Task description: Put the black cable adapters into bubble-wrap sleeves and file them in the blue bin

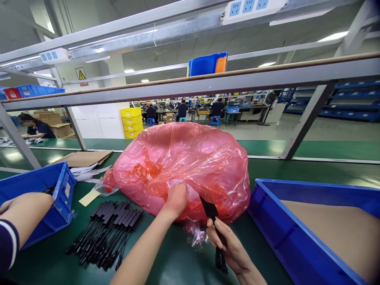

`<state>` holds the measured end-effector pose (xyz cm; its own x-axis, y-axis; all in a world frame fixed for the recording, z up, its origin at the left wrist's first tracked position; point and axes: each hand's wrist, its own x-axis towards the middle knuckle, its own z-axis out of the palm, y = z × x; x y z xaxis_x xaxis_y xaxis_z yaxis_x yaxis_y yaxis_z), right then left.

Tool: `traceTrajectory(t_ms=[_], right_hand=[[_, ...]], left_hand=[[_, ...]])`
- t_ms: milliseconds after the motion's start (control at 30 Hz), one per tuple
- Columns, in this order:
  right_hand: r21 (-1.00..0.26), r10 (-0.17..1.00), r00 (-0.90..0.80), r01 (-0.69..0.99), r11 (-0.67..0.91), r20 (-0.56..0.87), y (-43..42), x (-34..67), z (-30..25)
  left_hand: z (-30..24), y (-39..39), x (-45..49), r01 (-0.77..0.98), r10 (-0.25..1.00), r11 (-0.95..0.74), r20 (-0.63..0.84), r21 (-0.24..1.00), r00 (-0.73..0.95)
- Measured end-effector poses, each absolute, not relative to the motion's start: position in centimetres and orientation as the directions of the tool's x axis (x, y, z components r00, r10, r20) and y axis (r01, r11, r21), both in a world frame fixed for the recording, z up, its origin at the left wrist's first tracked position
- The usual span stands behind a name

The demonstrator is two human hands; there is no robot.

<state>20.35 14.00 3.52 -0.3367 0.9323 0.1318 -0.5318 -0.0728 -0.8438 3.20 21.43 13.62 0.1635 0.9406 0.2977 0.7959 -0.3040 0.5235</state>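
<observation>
Head view | left fingers [179,189] pinch red bag [190,158] | right fingers [222,231] grip black cable [209,208] | blue bin [267,221] edge close right

- Left hand [176,200] is right up against the big pink plastic bag [184,162], fingers tucked out of sight in the plastic.
- Right hand [230,247] is gripping a black cable piece [210,209], flat end touching the bag's lower edge.
- Pile of black pieces [108,231] on the green tabletop [178,261].
- Left blue bin [63,194] has another person's arm [23,211] beside it; right blue bin [282,233] sits close to the bag.
</observation>
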Motion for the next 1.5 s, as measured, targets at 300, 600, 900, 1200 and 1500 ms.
traceTrajectory(t_ms=[300, 600, 900, 1200, 1500], right_hand=[[-0.852, 0.92, -0.382, -0.507, -0.128, 0.089, 13.1, 19.3, 3.7], [-0.916, 0.882, -0.469, -0.372, -0.147, 0.049, 12.4, 18.5, 3.5], [-0.975, 0.865, -0.5, -0.211, -0.077, 0.04, 12.4, 18.2, 3.5], [-0.996, 0.828, -0.56, -0.048, -0.07, -0.032, 12.4, 17.9, 3.5], [-0.986, 0.774, -0.63, 0.159, 0.051, -0.061, 11.6, 16.7, 4.0]], left_hand=[[13.0, 8.7, -4.7, 0.162, 0.961, -0.265, 0.274, 0.951, -0.037], [8.2, 4.0, -9.3, 0.374, 0.965, -0.15, 0.218, 0.915, -0.146], [5.1, 2.2, -10.3, 0.905, 0.899, -0.376, 0.317, 0.2, 0.303], [3.9, 0.8, -6.6, 0.944, 0.965, -0.223, -0.081, 0.242, 0.249], [3.4, 1.0, -6.3, 0.931, 0.979, -0.192, 0.002, 0.311, 0.202]])
